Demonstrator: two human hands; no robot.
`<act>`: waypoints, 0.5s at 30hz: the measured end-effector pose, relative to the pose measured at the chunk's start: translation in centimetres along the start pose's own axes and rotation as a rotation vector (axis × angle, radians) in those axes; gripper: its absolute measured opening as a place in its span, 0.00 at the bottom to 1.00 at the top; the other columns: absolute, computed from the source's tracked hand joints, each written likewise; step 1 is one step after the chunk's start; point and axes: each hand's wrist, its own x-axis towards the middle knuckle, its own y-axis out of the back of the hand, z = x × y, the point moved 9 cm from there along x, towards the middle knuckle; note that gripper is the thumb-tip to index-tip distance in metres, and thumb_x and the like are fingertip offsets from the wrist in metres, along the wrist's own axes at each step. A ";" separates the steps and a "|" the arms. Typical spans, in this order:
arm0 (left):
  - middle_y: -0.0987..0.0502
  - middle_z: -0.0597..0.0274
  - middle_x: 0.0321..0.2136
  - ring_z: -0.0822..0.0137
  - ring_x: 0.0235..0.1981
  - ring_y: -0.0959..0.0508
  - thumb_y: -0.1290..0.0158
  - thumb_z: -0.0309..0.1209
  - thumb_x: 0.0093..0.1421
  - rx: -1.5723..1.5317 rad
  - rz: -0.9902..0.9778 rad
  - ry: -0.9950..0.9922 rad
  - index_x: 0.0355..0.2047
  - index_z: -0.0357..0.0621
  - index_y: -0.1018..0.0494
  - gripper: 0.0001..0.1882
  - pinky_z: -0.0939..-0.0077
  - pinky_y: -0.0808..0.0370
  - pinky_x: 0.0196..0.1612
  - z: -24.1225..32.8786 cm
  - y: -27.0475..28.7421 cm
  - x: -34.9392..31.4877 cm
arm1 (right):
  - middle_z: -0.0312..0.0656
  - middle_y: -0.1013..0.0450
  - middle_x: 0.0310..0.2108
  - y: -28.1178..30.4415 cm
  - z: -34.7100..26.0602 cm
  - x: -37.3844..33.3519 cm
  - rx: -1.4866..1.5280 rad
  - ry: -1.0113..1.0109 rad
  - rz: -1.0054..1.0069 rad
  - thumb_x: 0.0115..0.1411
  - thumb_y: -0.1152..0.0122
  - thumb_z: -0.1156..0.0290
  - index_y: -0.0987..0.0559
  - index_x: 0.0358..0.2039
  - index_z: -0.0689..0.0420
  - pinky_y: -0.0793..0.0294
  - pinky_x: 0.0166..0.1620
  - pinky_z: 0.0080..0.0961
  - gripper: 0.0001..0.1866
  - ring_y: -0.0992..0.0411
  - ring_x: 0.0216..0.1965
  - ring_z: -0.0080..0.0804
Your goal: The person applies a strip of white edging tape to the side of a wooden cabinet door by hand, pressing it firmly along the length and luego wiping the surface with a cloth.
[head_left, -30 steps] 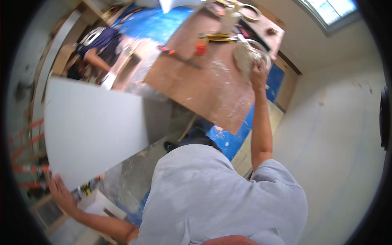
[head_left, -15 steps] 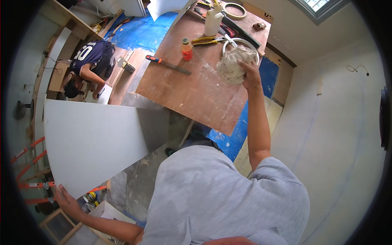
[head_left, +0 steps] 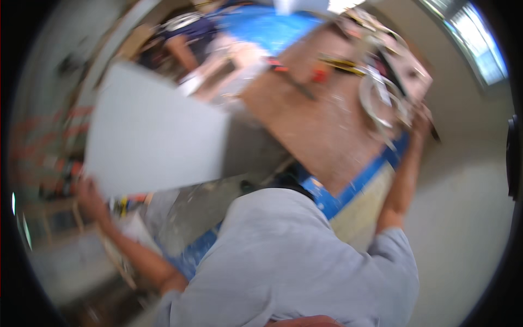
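Bright daylight glares in the window [head_left: 479, 46] at upper right, and beneath it a pale wall [head_left: 468, 234] sweeps down the right side! Blue sheeting [head_left: 267, 27] shines along the top, grey floor [head_left: 199, 210] shows left of centre, a brown tabletop [head_left: 321, 139] slants upper right, and the left-hand wall [head_left: 60, 62] is a dim blur.

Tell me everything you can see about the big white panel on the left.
The white panel is a broad, flat sheet with a plain, smooth-looking face, perhaps coated board. Its outline narrows toward the right, meeting a dark grey area; whether that is shadow or another face, I cannot tell. Its face is turned to the camera, left of the brown tabletop. The left hand is at its lower left corner; blur hides whether it grips.
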 end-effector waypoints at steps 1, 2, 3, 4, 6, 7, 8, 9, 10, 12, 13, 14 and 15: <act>0.18 0.48 0.48 0.51 0.50 0.19 0.46 0.32 0.71 0.042 -0.045 0.041 0.49 0.37 0.19 0.13 0.58 0.24 0.55 2.9 0.1 0.2 | 0.46 0.19 0.40 -1.4 2.2 0.2 -0.069 -0.066 -0.139 0.74 0.54 0.58 0.18 0.50 0.57 0.21 0.44 0.39 0.20 0.22 0.39 0.48; 0.18 0.49 0.48 0.50 0.50 0.19 0.47 0.32 0.71 0.008 0.038 -0.016 0.49 0.38 0.19 0.13 0.58 0.24 0.55 4.8 0.2 1.1 | 0.46 0.20 0.42 -2.1 6.4 0.2 0.042 -0.067 -0.144 0.72 0.52 0.53 0.18 0.50 0.56 0.22 0.47 0.42 0.22 0.23 0.43 0.48; 0.18 0.48 0.46 0.48 0.50 0.19 0.47 0.32 0.71 -0.128 0.100 -0.008 0.48 0.38 0.19 0.12 0.57 0.25 0.55 5.2 0.2 1.5 | 0.45 0.20 0.51 -2.7 7.0 0.1 -0.375 0.278 -0.160 0.71 0.46 0.58 0.24 0.64 0.48 0.19 0.50 0.40 0.23 0.21 0.50 0.44; 0.18 0.47 0.45 0.46 0.50 0.20 0.46 0.32 0.71 -0.138 0.104 -0.036 0.47 0.37 0.20 0.13 0.58 0.25 0.55 7.9 1.8 1.7 | 0.49 0.22 0.53 -5.8 7.7 -0.9 -0.483 0.165 -0.292 0.69 0.46 0.57 0.27 0.66 0.49 0.21 0.53 0.42 0.26 0.23 0.53 0.48; 0.18 0.47 0.40 0.43 0.43 0.19 0.45 0.37 0.71 -0.193 0.161 -0.035 0.44 0.38 0.19 0.14 0.55 0.23 0.49 10.1 4.7 1.1 | 0.58 0.26 0.56 -9.6 7.4 -2.6 -0.436 -0.112 -0.467 0.67 0.46 0.56 0.30 0.68 0.52 0.25 0.58 0.46 0.30 0.28 0.59 0.56; 0.18 0.48 0.39 0.42 0.41 0.19 0.44 0.40 0.71 -0.197 0.149 0.041 0.42 0.38 0.19 0.16 0.53 0.22 0.46 11.0 5.0 1.1 | 0.62 0.28 0.58 -10.7 6.2 -2.8 -0.292 -0.299 -0.508 0.67 0.47 0.56 0.31 0.68 0.53 0.27 0.61 0.49 0.31 0.30 0.61 0.61; 0.19 0.48 0.38 0.42 0.40 0.19 0.44 0.43 0.71 -0.083 0.138 0.061 0.40 0.38 0.20 0.18 0.52 0.22 0.44 11.8 6.0 0.7 | 0.63 0.30 0.62 -10.6 1.8 -3.2 -0.324 -0.316 -0.538 0.68 0.47 0.55 0.32 0.69 0.52 0.29 0.63 0.50 0.32 0.32 0.64 0.62; 0.19 0.48 0.38 0.41 0.38 0.19 0.44 0.46 0.70 0.005 0.124 0.080 0.38 0.38 0.21 0.20 0.51 0.23 0.42 11.9 6.2 0.2 | 0.64 0.32 0.65 -8.3 -3.3 -3.3 -0.375 -0.339 -0.549 0.69 0.47 0.54 0.32 0.71 0.52 0.31 0.66 0.52 0.33 0.35 0.67 0.63; 0.19 0.48 0.37 0.41 0.37 0.19 0.43 0.49 0.70 0.068 0.105 0.082 0.37 0.39 0.21 0.22 0.50 0.23 0.41 11.9 5.8 0.8 | 0.61 0.32 0.66 -7.0 -4.3 -2.4 -0.378 -0.281 -0.460 0.67 0.41 0.52 0.33 0.72 0.52 0.33 0.68 0.53 0.35 0.35 0.68 0.59; 0.20 0.48 0.36 0.41 0.37 0.19 0.43 0.52 0.68 0.106 0.088 0.120 0.35 0.39 0.23 0.25 0.49 0.23 0.39 12.6 6.0 1.1 | 0.58 0.27 0.61 -6.3 -8.5 -1.4 0.052 -0.103 -0.223 0.69 0.39 0.64 0.27 0.66 0.59 0.26 0.62 0.45 0.28 0.27 0.61 0.51; 0.20 0.47 0.36 0.41 0.37 0.19 0.43 0.54 0.68 0.126 0.080 0.137 0.34 0.39 0.23 0.26 0.49 0.24 0.39 12.7 6.0 1.2 | 0.57 0.24 0.58 -6.6 -11.1 -1.5 0.319 -0.055 -0.213 0.69 0.39 0.69 0.25 0.64 0.61 0.24 0.59 0.41 0.24 0.24 0.57 0.47; 0.20 0.48 0.36 0.41 0.36 0.20 0.42 0.52 0.68 0.113 0.049 0.169 0.35 0.39 0.24 0.25 0.48 0.24 0.38 12.4 5.8 1.5 | 0.54 0.23 0.56 -8.0 -14.1 -2.5 0.452 0.004 -0.219 0.68 0.40 0.71 0.23 0.61 0.61 0.23 0.57 0.39 0.21 0.23 0.55 0.45; 0.20 0.48 0.38 0.40 0.37 0.19 0.41 0.50 0.67 0.086 0.023 0.184 0.37 0.39 0.23 0.23 0.48 0.23 0.40 12.4 5.7 1.6 | 0.51 0.22 0.54 -9.6 -18.2 -3.6 0.578 0.063 -0.219 0.68 0.41 0.73 0.20 0.58 0.61 0.23 0.55 0.36 0.19 0.22 0.53 0.42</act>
